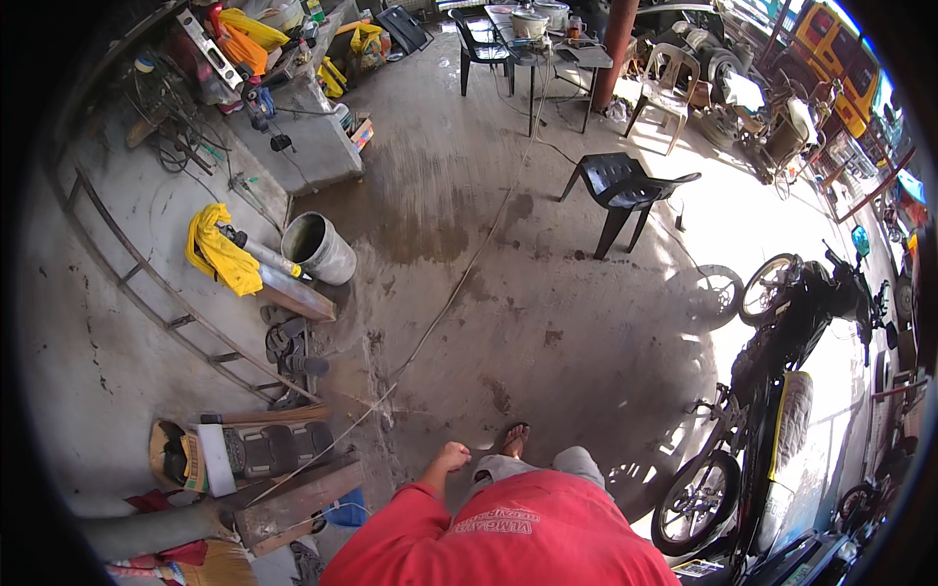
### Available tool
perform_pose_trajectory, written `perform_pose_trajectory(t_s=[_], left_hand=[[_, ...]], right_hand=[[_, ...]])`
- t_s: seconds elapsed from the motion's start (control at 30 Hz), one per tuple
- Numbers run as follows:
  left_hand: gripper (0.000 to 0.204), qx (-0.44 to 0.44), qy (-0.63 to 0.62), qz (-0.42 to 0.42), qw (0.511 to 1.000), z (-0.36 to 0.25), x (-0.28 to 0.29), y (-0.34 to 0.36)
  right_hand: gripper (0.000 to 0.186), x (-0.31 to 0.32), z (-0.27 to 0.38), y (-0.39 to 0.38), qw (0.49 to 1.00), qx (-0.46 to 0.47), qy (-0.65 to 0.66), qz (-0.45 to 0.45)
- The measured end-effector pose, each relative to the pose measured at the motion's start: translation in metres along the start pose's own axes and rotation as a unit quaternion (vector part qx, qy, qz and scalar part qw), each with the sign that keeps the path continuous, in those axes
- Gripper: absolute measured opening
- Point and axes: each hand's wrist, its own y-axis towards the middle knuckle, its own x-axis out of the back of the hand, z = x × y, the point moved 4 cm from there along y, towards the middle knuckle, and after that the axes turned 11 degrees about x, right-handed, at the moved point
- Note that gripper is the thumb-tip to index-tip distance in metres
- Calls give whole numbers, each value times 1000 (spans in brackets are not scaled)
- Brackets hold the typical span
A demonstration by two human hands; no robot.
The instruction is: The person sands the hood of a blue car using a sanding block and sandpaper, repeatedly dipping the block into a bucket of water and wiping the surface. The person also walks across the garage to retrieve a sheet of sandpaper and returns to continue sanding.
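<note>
My left hand hangs by my left hip with its fingers curled closed. Nothing shows in it, and it touches no object. My right hand is out of view, and no right forearm shows past my red shirt. Below me one sandalled foot stands on the concrete floor. A thin pale cord runs across the floor to the left of that foot. It is the loose thing closest to my left hand.
A parked motorcycle stands at the right. Ahead are a black plastic chair and, farther off, a table with pots. Along the left are a grey bucket, a yellow cloth, a metal ladder-like frame and a cardboard box.
</note>
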Motion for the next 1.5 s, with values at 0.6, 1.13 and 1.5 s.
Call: perform_pose_trajectory(t_s=[0.6,1.13,1.5], left_hand=[[40,-71,-98,-99,988,-346,272,20],[36,200,-269,27,942,-376,417,176],[10,-44,-268,-116,955,-850,903,339]], right_hand=[[26,1,264,354,993,-13,105,44],[32,1,754,586,981,195,14,8],[39,-118,907,483,996,-61,58,-8]])
